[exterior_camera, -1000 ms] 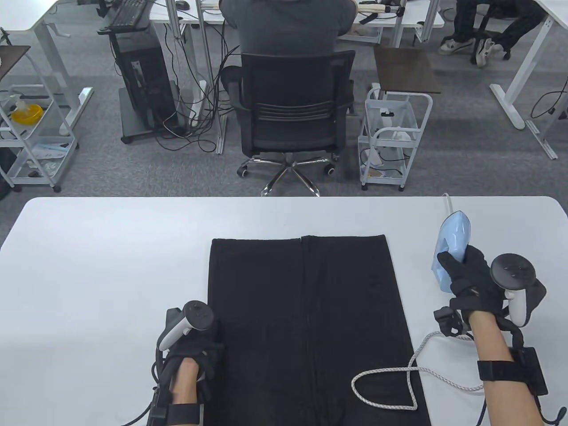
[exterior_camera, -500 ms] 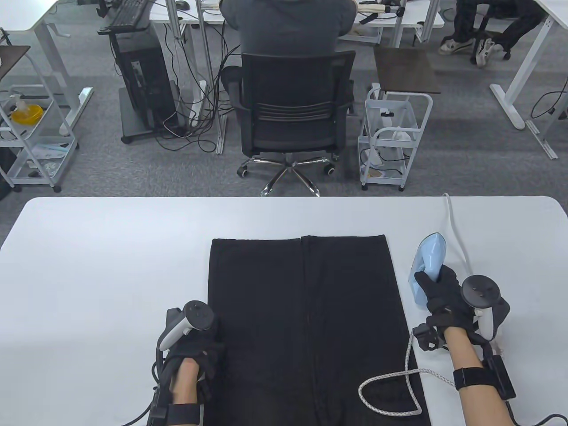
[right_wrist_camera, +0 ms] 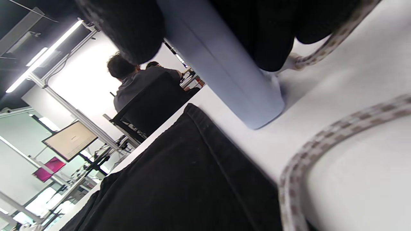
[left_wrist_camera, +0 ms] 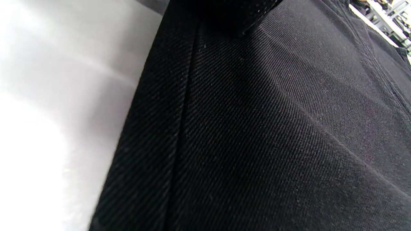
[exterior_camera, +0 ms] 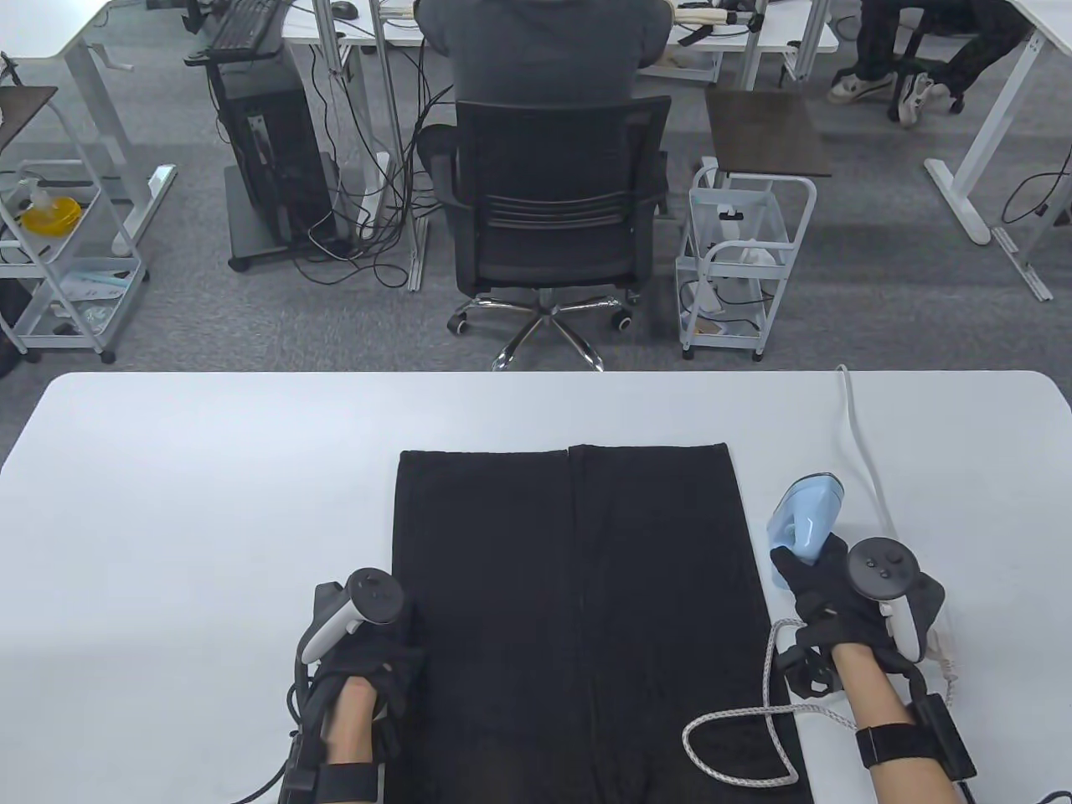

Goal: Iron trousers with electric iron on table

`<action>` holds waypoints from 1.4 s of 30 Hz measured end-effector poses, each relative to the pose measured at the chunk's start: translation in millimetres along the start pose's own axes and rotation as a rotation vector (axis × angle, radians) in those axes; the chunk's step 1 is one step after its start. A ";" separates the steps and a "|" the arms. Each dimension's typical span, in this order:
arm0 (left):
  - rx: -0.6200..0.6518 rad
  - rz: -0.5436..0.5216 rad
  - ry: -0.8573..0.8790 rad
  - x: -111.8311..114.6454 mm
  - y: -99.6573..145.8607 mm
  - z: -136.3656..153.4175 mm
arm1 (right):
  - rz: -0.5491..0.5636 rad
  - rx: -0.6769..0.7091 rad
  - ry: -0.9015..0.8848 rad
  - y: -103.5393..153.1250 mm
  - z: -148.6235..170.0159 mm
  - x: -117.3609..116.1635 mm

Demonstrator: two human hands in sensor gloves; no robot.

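In the table view, the right hand (exterior_camera: 825, 590) is gripping the iron (exterior_camera: 802, 519) at right of centre, just beside the trousers (exterior_camera: 578, 620) lying mid-frame; ironing looks about to begin, so the soleplate needs setting flat on the cloth. The left hand (exterior_camera: 368, 662) is resting on the trousers' lower left edge, finger spread unclear.

The left wrist view is showing only black cloth.

In the right wrist view, fingers (right_wrist_camera: 128, 29) are wrapping the iron at top, its base on the table (right_wrist_camera: 353, 128).

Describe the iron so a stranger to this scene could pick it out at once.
On the white table, look just past the right edge of the black trousers spread out in the middle. There the right hand grips the iron. It is the only pale blue thing on the table, and a white braided cord loops over the trousers behind it.
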State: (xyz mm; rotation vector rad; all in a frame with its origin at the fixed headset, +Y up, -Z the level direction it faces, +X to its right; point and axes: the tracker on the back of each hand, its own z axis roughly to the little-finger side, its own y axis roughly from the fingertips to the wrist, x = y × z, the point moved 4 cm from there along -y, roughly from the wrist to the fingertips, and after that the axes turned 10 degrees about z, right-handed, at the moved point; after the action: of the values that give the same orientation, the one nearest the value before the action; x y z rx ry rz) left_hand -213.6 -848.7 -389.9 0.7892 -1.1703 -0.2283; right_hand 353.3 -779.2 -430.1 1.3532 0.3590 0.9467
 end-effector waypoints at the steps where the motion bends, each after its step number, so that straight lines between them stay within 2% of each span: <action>1: 0.000 0.000 0.000 0.0 0.0 0.0 | -0.006 -0.006 0.021 1.5 -0.7 0.9; 6: 0.000 -0.006 0.000 0.3 0.1 -0.1 | 0.016 -0.003 0.143 12.2 -11.7 18.2; 11: 0.000 -0.007 -0.001 0.5 0.0 -0.1 | 0.092 0.030 0.246 17.6 -29.7 64.2; 14: -0.002 -0.008 -0.003 0.9 0.1 -0.4 | 0.142 0.063 0.375 13.9 -38.0 96.6; 17: -0.004 -0.008 -0.007 1.0 0.1 -0.6 | 0.122 0.076 0.543 5.6 -35.2 114.1; 19: -0.003 -0.008 -0.006 1.0 0.0 -0.5 | 0.099 0.031 0.639 -2.5 -23.7 120.9; 23: -0.004 -0.006 -0.007 1.2 0.0 -0.6 | 0.011 -0.093 0.672 -14.0 10.9 114.3; 29: -0.003 -0.005 -0.007 1.5 -0.1 -0.8 | -0.103 -0.168 0.666 -14.3 58.8 76.4; 34: -0.003 -0.006 -0.008 1.9 -0.2 -0.9 | -0.154 -0.160 0.693 -10.6 68.8 53.9; 38: -0.004 -0.006 -0.009 1.9 -0.3 -1.0 | -0.145 -0.168 0.661 -10.4 73.7 50.2; 42: -0.004 -0.005 -0.009 1.9 -0.2 -1.0 | -0.182 -0.188 0.604 -11.6 79.4 49.5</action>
State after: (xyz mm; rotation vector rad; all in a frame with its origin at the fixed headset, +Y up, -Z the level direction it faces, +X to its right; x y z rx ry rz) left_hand -211.9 -849.4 -388.8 0.7881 -1.1763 -0.2392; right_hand 443.7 -793.9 -408.0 0.8255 0.8149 1.1919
